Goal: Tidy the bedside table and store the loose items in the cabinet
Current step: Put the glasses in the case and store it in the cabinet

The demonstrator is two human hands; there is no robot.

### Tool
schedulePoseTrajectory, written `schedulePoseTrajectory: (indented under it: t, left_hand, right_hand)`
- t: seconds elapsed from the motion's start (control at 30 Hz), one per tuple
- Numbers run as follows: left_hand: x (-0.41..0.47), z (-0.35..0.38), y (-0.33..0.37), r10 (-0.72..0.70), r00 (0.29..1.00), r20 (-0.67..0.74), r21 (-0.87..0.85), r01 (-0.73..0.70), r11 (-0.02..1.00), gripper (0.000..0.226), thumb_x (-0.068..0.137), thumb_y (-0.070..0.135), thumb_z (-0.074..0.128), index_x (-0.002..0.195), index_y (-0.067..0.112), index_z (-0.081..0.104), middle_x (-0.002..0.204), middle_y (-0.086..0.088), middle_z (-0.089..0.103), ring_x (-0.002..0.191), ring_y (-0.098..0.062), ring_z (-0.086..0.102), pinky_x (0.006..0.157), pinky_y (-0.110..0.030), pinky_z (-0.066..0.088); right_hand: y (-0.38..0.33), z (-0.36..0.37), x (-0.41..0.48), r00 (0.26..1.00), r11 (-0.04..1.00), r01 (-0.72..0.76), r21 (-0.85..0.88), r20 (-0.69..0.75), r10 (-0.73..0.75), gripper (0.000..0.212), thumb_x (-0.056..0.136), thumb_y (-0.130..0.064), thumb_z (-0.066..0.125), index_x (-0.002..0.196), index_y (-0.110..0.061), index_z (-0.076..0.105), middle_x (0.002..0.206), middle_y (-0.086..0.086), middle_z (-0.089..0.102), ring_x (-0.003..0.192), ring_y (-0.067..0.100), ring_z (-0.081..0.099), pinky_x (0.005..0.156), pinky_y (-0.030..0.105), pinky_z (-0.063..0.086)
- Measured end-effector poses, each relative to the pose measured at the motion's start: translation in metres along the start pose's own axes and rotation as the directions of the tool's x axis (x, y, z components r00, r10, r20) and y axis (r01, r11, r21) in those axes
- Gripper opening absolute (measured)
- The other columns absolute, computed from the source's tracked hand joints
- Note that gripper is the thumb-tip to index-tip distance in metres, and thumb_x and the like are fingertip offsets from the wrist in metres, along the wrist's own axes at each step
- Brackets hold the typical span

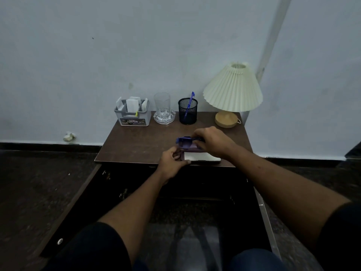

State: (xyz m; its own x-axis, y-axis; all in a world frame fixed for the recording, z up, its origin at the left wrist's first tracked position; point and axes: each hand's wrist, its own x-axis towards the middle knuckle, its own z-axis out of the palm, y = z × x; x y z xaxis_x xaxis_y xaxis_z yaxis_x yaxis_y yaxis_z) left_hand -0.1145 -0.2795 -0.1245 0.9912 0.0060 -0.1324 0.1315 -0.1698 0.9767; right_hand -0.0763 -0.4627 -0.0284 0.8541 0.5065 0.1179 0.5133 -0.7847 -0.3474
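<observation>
The back row in the frame's middle looked sorted: grey caddy [134, 116], glass [162, 103] in its ashtray [164, 116], mesh pen cup [188, 111], lamp [232, 94] at right. The cabinet doors [78, 200] below stood open, so storing remained. Near the bedside table's [136, 145] front edge, just right of centre, the right hand [213, 141] pinched a purple case [184, 143], possibly a clip, the view being dim. The left hand [172, 161] gripped a white-topped flat item [203, 157] at its left end.
</observation>
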Motion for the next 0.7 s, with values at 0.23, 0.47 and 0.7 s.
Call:
schedulePoseTrajectory:
  t: [0.23,0.47,0.7]
  left_hand:
    - [-0.001,-0.001,0.002,0.013,1.0,0.009,-0.027,-0.012,1.0,0.073,0.073,-0.012,0.08,0.139,0.003,0.053,0.118,-0.001,0.067,0.097,0.005,0.064,0.075,-0.005,0.051]
    - [0.0,0.0,0.001,0.006,1.0,0.004,-0.02,-0.006,1.0,0.086,0.072,-0.012,0.081,0.148,0.005,0.044,0.12,0.001,0.063,0.104,-0.001,0.061,0.076,-0.004,0.05]
    - [0.002,-0.001,-0.001,0.011,1.0,0.014,-0.015,-0.011,1.0,0.083,0.073,-0.013,0.08,0.147,0.005,0.045,0.112,0.008,0.065,0.098,0.007,0.064,0.077,-0.004,0.05]
  right_hand:
    - [0.014,0.015,-0.012,1.0,1.0,-0.002,-0.023,0.023,0.002,0.02,0.094,-0.028,0.065,0.112,-0.023,0.07,0.102,0.005,0.075,0.087,0.025,0.069,0.071,0.036,0.055]
    - [0.023,0.03,-0.019,0.998,0.99,0.022,-0.138,0.068,-0.012,0.025,0.097,-0.027,0.056,0.116,-0.021,0.07,0.11,0.009,0.073,0.096,0.027,0.068,0.076,0.039,0.056]
    - [0.029,0.037,-0.021,0.996,0.993,0.066,-0.098,0.066,-0.06,0.026,0.099,-0.023,0.056,0.118,-0.015,0.071,0.112,0.007,0.07,0.099,0.021,0.065,0.083,0.037,0.055]
